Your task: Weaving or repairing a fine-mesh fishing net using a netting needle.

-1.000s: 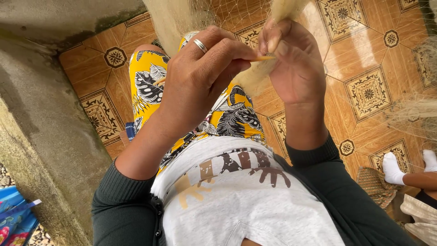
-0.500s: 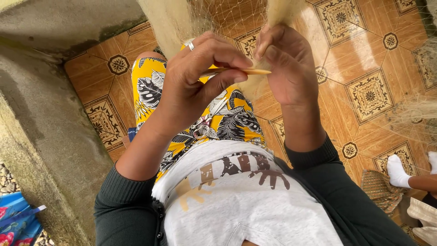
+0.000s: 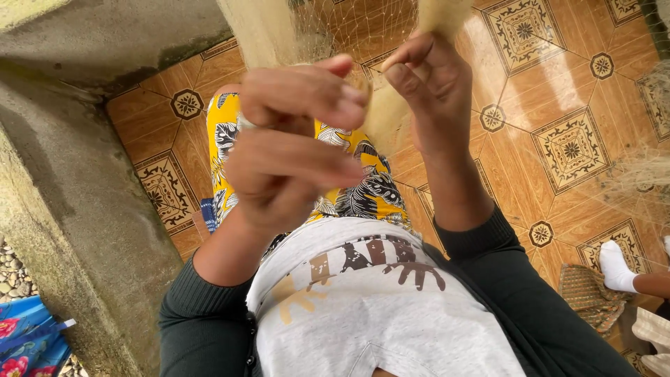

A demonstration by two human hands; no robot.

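A pale, fine-meshed net (image 3: 349, 28) hangs down in front of me, with a bunched strand (image 3: 382, 115) between my hands. My right hand (image 3: 429, 91) is raised and pinches this bunched net between thumb and fingers. My left hand (image 3: 293, 153), blurred with motion and wearing a ring, is closed just left of it, fingertips nearly touching the right hand. The thin yellow stick it held earlier is hidden among its fingers. Below the hands are my yellow patterned trousers (image 3: 363, 195).
A rough concrete wall (image 3: 63, 209) runs along the left. Patterned orange floor tiles (image 3: 558, 139) spread to the right, with more net (image 3: 649, 167) lying there. Another person's foot in a white sock (image 3: 618, 265) rests by a woven mat (image 3: 586, 300). Blue floral cloth (image 3: 28, 342) lies bottom left.
My left hand has turned and drawn closer to the camera, and the yellow stick has slipped from sight. My right hand keeps its pinch on the net.
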